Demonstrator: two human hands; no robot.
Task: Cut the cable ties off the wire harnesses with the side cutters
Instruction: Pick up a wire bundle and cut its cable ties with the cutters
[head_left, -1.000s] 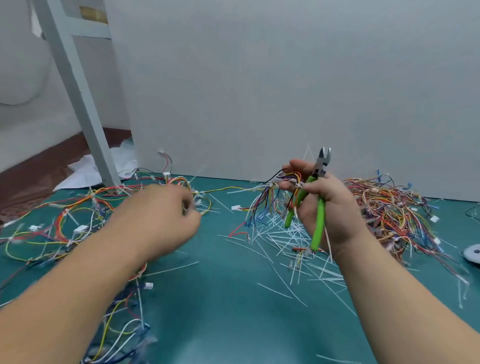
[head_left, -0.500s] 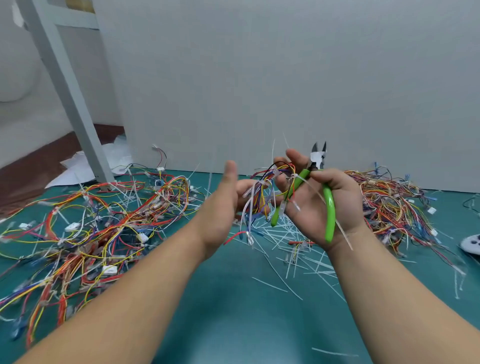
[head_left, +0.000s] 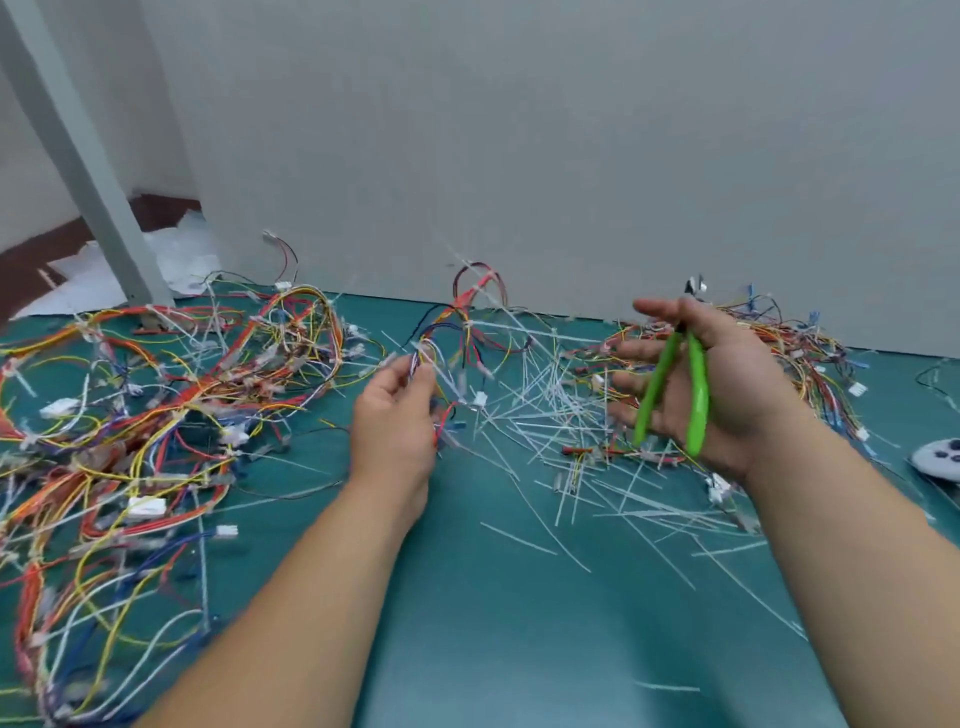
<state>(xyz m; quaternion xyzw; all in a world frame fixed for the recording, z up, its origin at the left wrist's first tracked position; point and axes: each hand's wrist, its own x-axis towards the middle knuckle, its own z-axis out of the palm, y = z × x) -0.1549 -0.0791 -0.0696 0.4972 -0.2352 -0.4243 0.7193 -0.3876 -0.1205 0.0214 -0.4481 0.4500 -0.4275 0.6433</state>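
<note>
Teal desk (head_left: 493, 623), grey wall panel (head_left: 519, 156) close behind, slanted grey post (head_left: 78, 171) far left. Tangled harness heap (head_left: 156, 389) on desk's left side; cut cable ties (head_left: 545, 415) strewn mid-desk. Left hand (head_left: 395, 415) fingers pinch a wire harness (head_left: 457, 332), lifted above the desk. Right hand (head_left: 727, 384) fingers spread straight; side cutters (head_left: 698, 384) lie across its palm, handles apart.

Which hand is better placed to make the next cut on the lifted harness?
Right. The right hand already carries the green side cutters across its palm, handles apart, close beside the small harness that the left hand pinches and holds up.
</note>
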